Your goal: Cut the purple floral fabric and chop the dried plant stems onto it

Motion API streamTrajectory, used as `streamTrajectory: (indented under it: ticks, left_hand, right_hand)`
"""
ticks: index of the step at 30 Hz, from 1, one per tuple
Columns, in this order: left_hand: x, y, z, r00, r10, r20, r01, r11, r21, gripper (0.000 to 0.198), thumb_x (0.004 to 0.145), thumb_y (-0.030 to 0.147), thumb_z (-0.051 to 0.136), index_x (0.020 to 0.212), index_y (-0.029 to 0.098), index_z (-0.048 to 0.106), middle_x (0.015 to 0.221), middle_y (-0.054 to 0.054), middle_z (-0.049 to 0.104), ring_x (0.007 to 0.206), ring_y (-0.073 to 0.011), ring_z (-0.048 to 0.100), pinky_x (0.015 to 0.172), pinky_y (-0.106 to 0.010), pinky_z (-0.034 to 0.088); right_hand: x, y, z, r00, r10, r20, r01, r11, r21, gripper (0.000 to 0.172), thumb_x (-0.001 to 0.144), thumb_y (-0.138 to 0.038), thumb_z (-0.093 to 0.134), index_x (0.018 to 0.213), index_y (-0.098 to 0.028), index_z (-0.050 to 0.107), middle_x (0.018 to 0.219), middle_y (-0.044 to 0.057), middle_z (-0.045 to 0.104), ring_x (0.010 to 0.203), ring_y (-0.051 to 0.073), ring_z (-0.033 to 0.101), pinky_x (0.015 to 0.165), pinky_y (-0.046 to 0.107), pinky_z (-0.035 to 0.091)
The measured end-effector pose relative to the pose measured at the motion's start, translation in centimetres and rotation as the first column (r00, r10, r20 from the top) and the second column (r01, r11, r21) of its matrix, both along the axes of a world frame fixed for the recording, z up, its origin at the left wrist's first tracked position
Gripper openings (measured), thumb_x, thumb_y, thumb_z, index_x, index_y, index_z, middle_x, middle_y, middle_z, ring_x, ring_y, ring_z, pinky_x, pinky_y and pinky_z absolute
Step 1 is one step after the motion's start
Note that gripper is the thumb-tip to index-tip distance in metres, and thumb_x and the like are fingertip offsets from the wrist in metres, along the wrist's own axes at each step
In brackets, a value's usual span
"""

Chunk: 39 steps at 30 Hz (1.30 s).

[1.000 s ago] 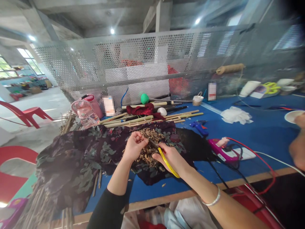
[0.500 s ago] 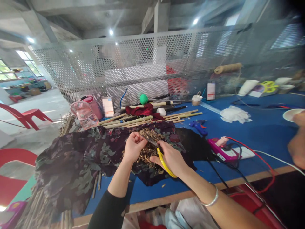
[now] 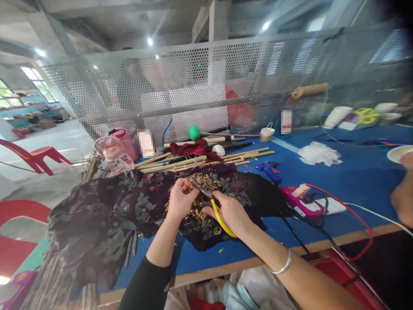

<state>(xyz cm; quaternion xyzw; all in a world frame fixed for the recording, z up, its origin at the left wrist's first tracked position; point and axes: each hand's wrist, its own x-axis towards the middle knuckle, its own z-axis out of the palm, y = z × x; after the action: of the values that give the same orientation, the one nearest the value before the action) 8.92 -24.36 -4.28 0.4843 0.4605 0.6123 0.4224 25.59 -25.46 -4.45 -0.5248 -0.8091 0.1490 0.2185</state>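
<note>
My right hand grips a pair of yellow-handled scissors, its blades pointing left toward my other hand. My left hand is closed in a pinch at the blade tips; what lies between its fingers is too small to make out. Below both hands is a heap of dry brown plant pieces, partly hidden by them. The heap rests on a dark floral cloth spread over the blue table.
Bamboo sticks, a red cloth and a green ball lie behind the heap. A blue glue gun and a magenta power strip with cables are to the right. Another person's hand shows at the right edge.
The scissors and my right hand have shifted slightly to the left. My left hand stays nearly in place, still pinched at the blade tips.
</note>
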Motion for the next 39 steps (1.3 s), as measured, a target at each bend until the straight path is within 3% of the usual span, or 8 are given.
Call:
streamTrajectory:
  ticks: [10,15,18,22,26,30,34,39]
  left_hand:
    - [-0.5,0.3,-0.5,0.999,0.005,-0.043,-0.007,0.998,-0.055,0.031,0.062,0.021,0.068,0.072,0.020,0.039,0.061,0.008,0.049,0.054,-0.0057,0.048,0.055,-0.018,0.037]
    - [-1.7,0.7,-1.1,0.966,0.125,-0.228,-0.149,0.985,-0.088,0.025,0.068,0.030,0.069,0.085,0.020,0.054,0.064,0.002,0.063,0.056,-0.0120,0.056,0.058,-0.024,0.041]
    - [-2.1,0.5,-0.5,0.853,0.193,-0.485,-0.202,0.979,0.034,0.025,0.075,0.032,0.064,0.097,0.022,0.064,0.085,-0.005,0.069,0.079,-0.0194,0.062,0.075,-0.031,0.045]
    - [-1.4,-1.0,2.2,0.528,0.367,-0.766,-0.320,0.921,0.221,0.021,0.080,0.030,0.059,0.098,0.023,0.065,0.107,-0.008,0.062,0.101,-0.0237,0.055,0.084,-0.033,0.043]
    - [0.7,-3.6,4.6,0.377,0.078,-0.923,-0.207,0.978,-0.001,0.009,0.079,0.024,0.058,0.081,0.022,0.066,0.082,-0.003,0.064,0.076,-0.0173,0.058,0.069,-0.026,0.043]
    - [3.0,-6.1,3.8,0.336,-0.286,-0.897,0.049,0.957,-0.287,0.015,0.075,0.023,0.061,0.088,0.024,0.070,0.087,-0.002,0.067,0.081,-0.0187,0.061,0.070,-0.026,0.043]
    - [4.1,-7.1,1.6,0.321,-0.355,-0.878,0.111,0.935,-0.337,0.031,0.074,0.022,0.063,0.104,0.026,0.067,0.100,-0.004,0.065,0.089,-0.0206,0.061,0.075,-0.028,0.043]
    - [4.1,-7.1,0.2,0.455,-0.347,-0.820,0.142,0.937,-0.318,0.007,0.074,0.020,0.060,0.074,0.020,0.067,0.083,-0.002,0.064,0.078,-0.0157,0.059,0.070,-0.024,0.041]
  right_hand:
    - [0.5,0.6,-0.8,0.998,0.041,-0.055,-0.045,0.997,-0.069,0.041,0.081,-0.059,0.050,0.095,-0.022,0.061,0.071,0.006,0.067,0.067,0.021,0.065,0.056,0.024,0.037]
    - [1.8,2.7,0.7,0.982,0.102,-0.157,-0.112,0.992,-0.054,0.041,0.079,-0.053,0.056,0.102,-0.020,0.061,0.065,0.002,0.064,0.054,0.014,0.057,0.052,0.021,0.036]
    - [2.1,4.3,1.0,0.968,0.144,-0.205,-0.147,0.989,-0.002,0.045,0.077,-0.051,0.058,0.106,-0.017,0.060,0.068,0.002,0.064,0.057,0.014,0.055,0.055,0.021,0.038]
    - [2.3,5.4,-0.6,0.947,0.092,-0.308,-0.075,0.995,0.069,0.046,0.077,-0.052,0.057,0.103,-0.014,0.060,0.070,0.004,0.065,0.058,0.013,0.054,0.059,0.022,0.041]
    - [2.7,5.8,-2.5,0.912,0.071,-0.403,-0.046,0.996,0.072,0.046,0.076,-0.052,0.058,0.101,-0.013,0.060,0.071,0.005,0.065,0.057,0.013,0.055,0.057,0.022,0.042]
    - [3.1,5.9,-3.1,0.869,0.057,-0.491,-0.036,0.998,0.052,0.040,0.077,-0.047,0.059,0.102,-0.015,0.058,0.078,0.006,0.067,0.062,0.014,0.059,0.060,0.022,0.045]
    - [3.1,5.8,-3.1,0.887,0.057,-0.459,-0.046,0.998,0.035,0.039,0.077,-0.044,0.061,0.106,-0.018,0.058,0.084,0.007,0.069,0.069,0.017,0.064,0.065,0.024,0.047]
    - [3.0,5.5,-3.0,0.897,0.084,-0.433,-0.076,0.996,0.036,0.041,0.077,-0.045,0.061,0.106,-0.017,0.059,0.086,0.008,0.070,0.071,0.018,0.065,0.067,0.024,0.047]
